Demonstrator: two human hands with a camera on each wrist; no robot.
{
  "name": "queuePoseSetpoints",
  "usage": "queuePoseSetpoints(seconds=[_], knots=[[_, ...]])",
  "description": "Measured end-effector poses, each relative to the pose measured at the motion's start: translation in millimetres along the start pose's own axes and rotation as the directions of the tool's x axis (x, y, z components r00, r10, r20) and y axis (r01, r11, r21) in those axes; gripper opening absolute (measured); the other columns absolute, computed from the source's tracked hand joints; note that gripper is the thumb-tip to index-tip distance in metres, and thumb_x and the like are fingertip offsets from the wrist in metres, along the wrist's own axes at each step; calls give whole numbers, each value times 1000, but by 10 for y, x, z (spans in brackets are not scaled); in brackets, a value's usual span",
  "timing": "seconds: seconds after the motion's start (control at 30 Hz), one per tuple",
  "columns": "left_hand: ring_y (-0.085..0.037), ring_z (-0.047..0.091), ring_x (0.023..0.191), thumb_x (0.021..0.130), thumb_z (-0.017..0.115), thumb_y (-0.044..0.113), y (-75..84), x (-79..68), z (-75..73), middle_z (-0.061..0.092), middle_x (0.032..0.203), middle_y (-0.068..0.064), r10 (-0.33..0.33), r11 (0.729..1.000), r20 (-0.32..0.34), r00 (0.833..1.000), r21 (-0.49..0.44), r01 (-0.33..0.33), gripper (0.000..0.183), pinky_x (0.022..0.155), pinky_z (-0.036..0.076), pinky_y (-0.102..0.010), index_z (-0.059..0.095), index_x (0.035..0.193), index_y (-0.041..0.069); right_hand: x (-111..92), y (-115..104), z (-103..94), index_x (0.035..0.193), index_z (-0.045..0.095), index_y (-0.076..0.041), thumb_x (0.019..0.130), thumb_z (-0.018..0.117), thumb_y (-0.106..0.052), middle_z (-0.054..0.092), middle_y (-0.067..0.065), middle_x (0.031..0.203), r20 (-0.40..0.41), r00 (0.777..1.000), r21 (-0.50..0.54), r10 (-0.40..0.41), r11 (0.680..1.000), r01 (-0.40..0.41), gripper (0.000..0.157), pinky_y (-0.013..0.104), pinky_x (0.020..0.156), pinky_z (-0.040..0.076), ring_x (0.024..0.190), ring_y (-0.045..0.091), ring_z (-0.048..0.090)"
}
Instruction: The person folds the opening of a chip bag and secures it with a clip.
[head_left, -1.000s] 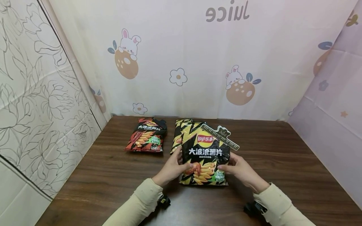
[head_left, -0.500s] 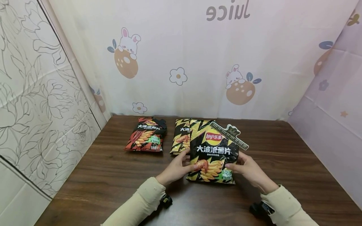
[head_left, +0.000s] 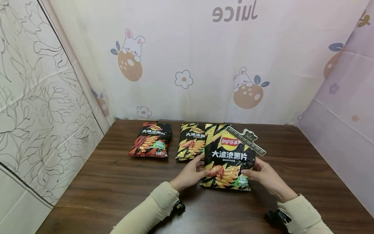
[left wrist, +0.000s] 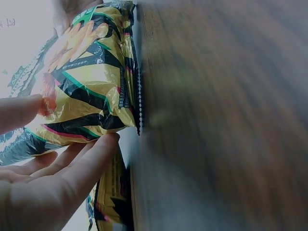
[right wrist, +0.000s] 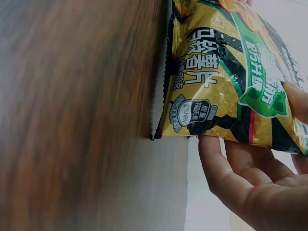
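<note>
A black and yellow bag of potato chips [head_left: 229,156] is held upright between both hands. My left hand [head_left: 190,173] grips its left edge, thumb on the front and fingers behind. On the opposite edge my right hand [head_left: 267,177] holds it the same way. A dark bag clip [head_left: 245,140] with a pale outline sits slantwise across the bag's top right corner. In the left wrist view the bag's bottom seam [left wrist: 137,91] is close by the tabletop. The right wrist view shows fingers [right wrist: 211,159] under the bag's side edge.
Behind and left of the held bag lies a second yellow and black chip bag [head_left: 190,141], partly covered by it. Farther left is a red and black chip bag [head_left: 150,139] with a dark clip [head_left: 166,127]. A curtain [head_left: 187,58] rises along the back of the wooden table [head_left: 117,195].
Both hands have carried the yellow chip bag to the right. More of the second yellow bag behind it now shows. The red bag stays in place.
</note>
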State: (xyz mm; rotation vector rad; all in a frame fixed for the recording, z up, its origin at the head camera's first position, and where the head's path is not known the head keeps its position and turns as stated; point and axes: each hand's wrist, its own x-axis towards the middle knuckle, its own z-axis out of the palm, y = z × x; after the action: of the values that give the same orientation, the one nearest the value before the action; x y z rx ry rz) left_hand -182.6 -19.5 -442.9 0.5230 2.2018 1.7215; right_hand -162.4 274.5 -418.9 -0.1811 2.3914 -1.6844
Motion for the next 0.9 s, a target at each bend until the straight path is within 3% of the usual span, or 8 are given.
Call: queuePoseSetpoints(seconds=[0.47, 0.77, 0.9], knots=[[-34, 51, 131, 95, 66, 24, 83, 122, 150, 46, 148, -20, -23, 1000, 24, 999, 14, 23, 68, 104, 46, -45, 31, 153, 14, 19, 78, -225, 154, 23, 0, 93, 67, -15, 60, 7, 105, -30, 1000, -11, 1, 1000, -1, 77, 28, 79, 57, 90, 7, 65], [-34, 52, 131, 97, 63, 17, 115, 165, 213, 43, 150, -18, -10, 999, 54, 998, -47, 13, 65, 101, 49, -42, 31, 153, 22, 46, 139, -374, 151, 23, 4, 94, 67, -14, 62, -5, 104, -48, 999, 24, 1, 1000, 1, 75, 27, 79, 57, 92, 3, 66], [-31, 51, 132, 97, 63, 20, 122, 210, 247, 43, 151, -16, -16, 999, 72, 997, -38, 19, 66, 102, 48, -42, 30, 154, 23, 57, 172, -450, 153, 22, 0, 94, 66, -13, 64, -12, 104, -44, 999, 45, 7, 999, -5, 75, 27, 79, 57, 93, 3, 67]])
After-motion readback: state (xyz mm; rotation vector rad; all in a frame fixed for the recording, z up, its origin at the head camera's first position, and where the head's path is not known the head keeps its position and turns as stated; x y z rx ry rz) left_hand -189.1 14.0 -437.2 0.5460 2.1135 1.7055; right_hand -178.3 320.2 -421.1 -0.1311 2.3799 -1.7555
